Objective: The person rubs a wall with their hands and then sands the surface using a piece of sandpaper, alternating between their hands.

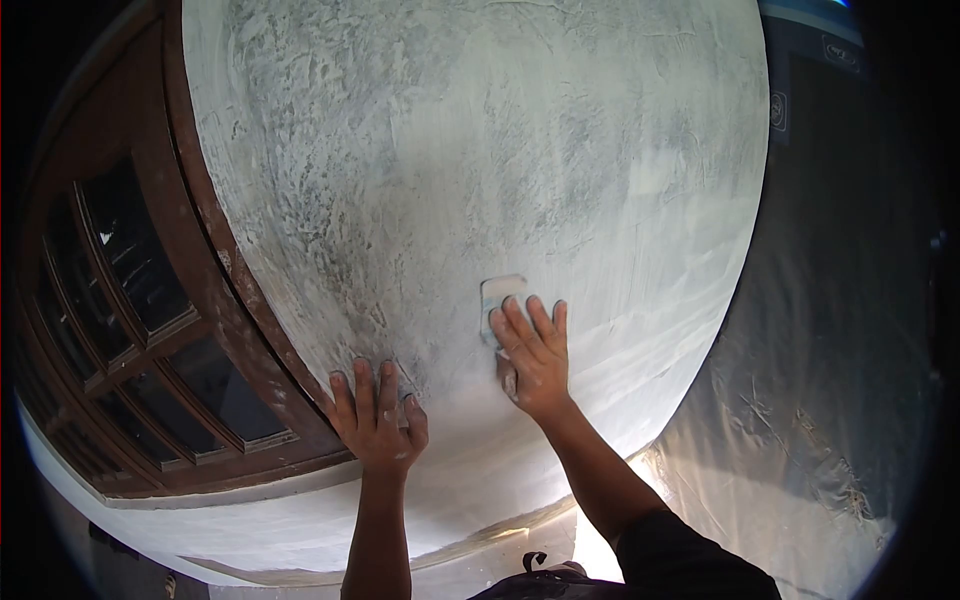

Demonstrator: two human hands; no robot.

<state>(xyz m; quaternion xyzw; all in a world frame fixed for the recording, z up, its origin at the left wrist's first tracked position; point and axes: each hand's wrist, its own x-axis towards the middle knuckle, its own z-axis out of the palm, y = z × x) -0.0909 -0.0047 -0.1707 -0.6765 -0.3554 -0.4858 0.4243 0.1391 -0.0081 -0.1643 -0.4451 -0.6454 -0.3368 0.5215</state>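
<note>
Head view: right hand (535, 362) fingers hold pale rectangular pad (500, 289), left hand (381, 430) splayed, white-coated wall (450, 160) seemingly smoothed toward four o'clock, unfinished toward eleven.

From here I see open wall (560, 130) above and to the right of my hands, bounded on the left by the brown window frame (205, 290) and on the right by the dark hanging sheet (820, 280).

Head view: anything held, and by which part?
The right hand holds a pale flat pad against the wall, fingers over its lower right part; thumb grip can't be told. The left hand, fingers spread, shows nothing held.
</note>
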